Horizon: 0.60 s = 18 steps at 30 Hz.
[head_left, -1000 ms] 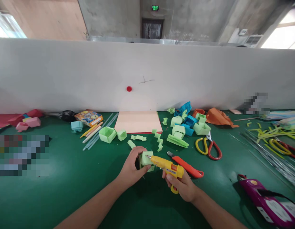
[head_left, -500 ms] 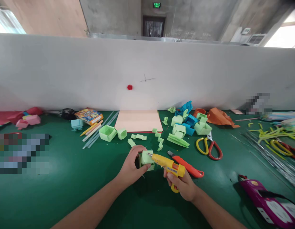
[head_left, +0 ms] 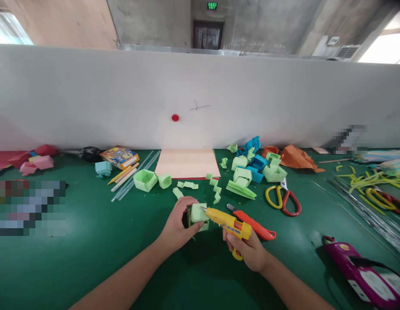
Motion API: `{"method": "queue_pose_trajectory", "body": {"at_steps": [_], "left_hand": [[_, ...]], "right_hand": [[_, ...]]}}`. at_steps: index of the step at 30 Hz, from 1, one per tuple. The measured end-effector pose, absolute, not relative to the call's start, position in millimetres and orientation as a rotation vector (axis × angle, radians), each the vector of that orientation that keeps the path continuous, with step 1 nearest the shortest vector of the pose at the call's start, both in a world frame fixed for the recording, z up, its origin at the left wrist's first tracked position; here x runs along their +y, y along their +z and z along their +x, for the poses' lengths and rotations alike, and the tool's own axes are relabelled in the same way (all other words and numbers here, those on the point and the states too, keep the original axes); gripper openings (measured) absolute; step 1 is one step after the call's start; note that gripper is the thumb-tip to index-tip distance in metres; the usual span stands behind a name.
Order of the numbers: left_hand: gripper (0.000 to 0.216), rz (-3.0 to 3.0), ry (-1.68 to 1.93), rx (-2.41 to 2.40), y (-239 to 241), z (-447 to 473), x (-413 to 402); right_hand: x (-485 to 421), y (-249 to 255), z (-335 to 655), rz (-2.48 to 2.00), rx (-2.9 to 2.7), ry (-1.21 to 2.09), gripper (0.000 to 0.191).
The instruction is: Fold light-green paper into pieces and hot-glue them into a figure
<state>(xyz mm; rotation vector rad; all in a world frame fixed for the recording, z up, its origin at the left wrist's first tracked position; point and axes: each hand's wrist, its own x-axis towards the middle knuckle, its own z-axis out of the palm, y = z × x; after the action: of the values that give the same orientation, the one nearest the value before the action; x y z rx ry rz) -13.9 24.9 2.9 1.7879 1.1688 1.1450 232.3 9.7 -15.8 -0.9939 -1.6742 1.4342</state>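
Note:
My left hand (head_left: 178, 224) is closed around a small light-green folded paper box (head_left: 198, 214), holding it on the green table (head_left: 90, 254). My right hand (head_left: 248, 249) grips a yellow glue gun (head_left: 228, 221) by its handle. The gun's nozzle points left and touches the top right of the green box. An orange utility knife (head_left: 253, 224) lies just behind the gun.
Green paper boxes (head_left: 145, 180) and zigzag strips (head_left: 215, 189) lie beyond my hands, before a pink sheet (head_left: 187, 163). Red-and-yellow scissors (head_left: 283, 200) sit to the right, with more folded paper (head_left: 251, 168). A purple object (head_left: 364, 269) lies at the right front; pencils and rods (head_left: 128, 174) at the left.
Both hands keep their grip and place; the view has shifted slightly.

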Motion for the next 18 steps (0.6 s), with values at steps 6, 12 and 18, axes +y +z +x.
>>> {"method": "queue_pose_trajectory", "body": {"at_steps": [6, 12, 18], "left_hand": [[0.042, 1.763, 1.147, 1.166, 2.6, -13.4, 24.3], [0.042, 1.766, 1.141, 1.189, 2.6, -14.0, 24.3], [0.043, 1.795, 1.148, 1.186, 2.5, -14.2, 25.0]], "right_hand": [[10.8, -11.9, 233.2, -0.98, -1.687, 1.429, 0.056], [10.3, -12.6, 234.6, -0.982, -1.683, 1.434, 0.056], [9.9, -11.8, 235.7, -0.981, -1.718, 1.427, 0.056]]}}
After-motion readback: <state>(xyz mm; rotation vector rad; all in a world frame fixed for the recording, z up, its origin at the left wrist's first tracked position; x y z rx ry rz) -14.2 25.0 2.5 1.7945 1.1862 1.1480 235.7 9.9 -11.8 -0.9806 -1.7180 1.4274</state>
